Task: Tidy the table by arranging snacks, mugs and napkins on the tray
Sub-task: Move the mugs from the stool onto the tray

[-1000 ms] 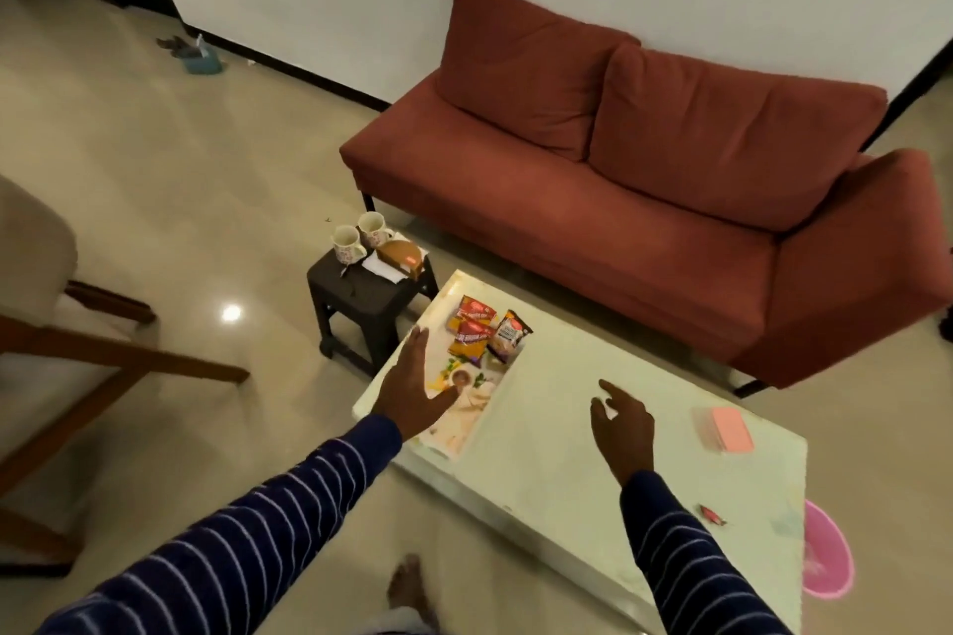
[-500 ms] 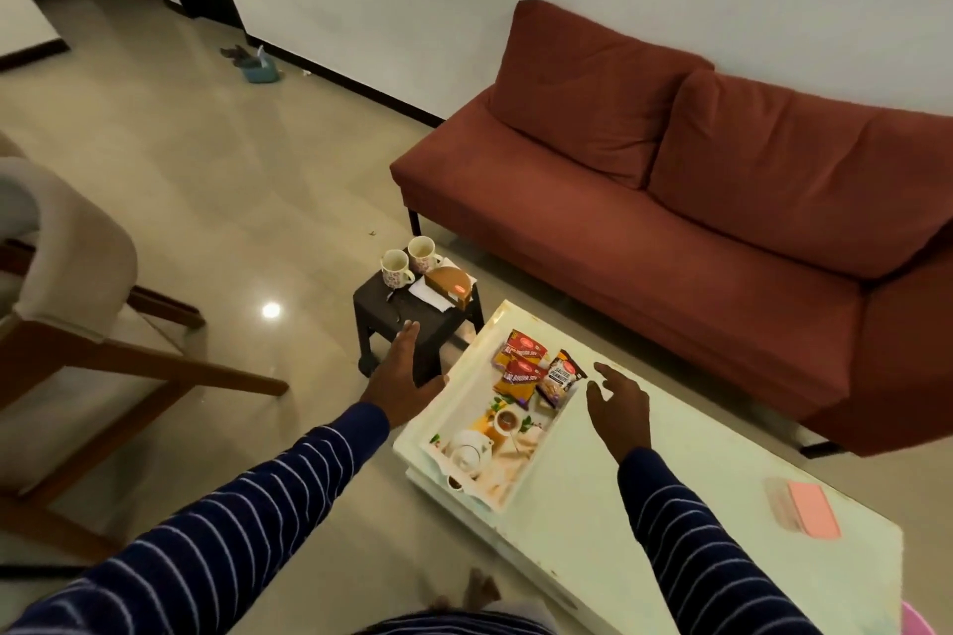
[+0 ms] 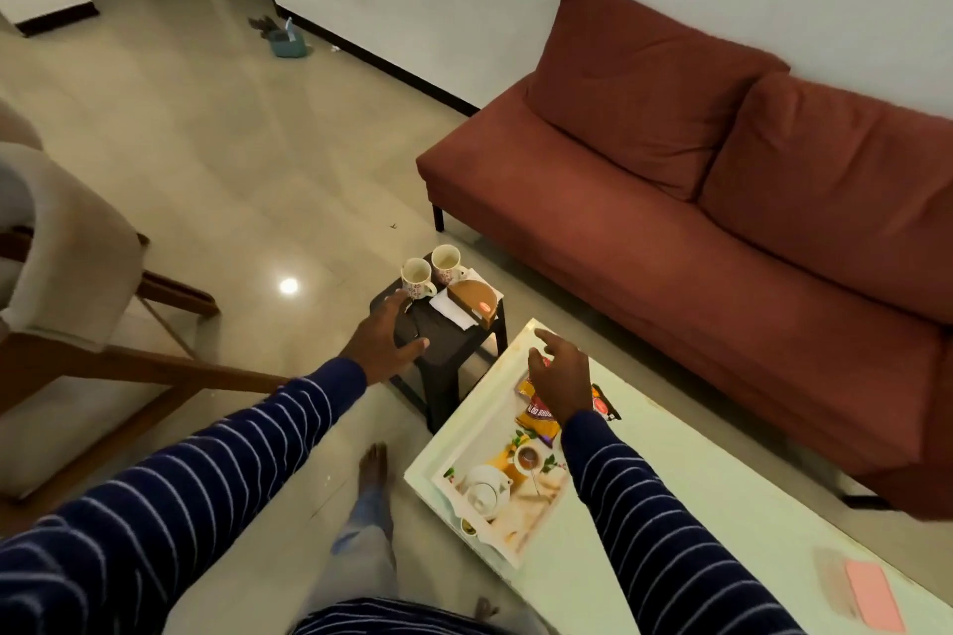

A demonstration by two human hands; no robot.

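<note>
A white tray (image 3: pixel 459 490) printed with a teapot picture lies at the near left end of the pale coffee table (image 3: pixel 670 505). Snack packets (image 3: pixel 539 418) rest at its far end, partly hidden by my right hand (image 3: pixel 559 374), which hovers open above them. Two patterned mugs (image 3: pixel 416 277) (image 3: pixel 446 263) stand on a small dark stool (image 3: pixel 448 340) beside white napkins (image 3: pixel 454 314) and a brown napkin holder (image 3: pixel 474 299). My left hand (image 3: pixel 384 338) is open over the stool, fingertips just short of the nearer mug.
A red sofa (image 3: pixel 722 222) runs behind the coffee table. A pink phone-like object (image 3: pixel 874 601) lies at the table's near right. A wooden armchair (image 3: pixel 67 273) stands at left. My bare foot (image 3: pixel 372 467) is on the tiled floor between stool and table.
My left hand has left the tray's edge and reached out over the stool toward the mugs. My right hand has moved forward over the snack packets. The view has shifted closer.
</note>
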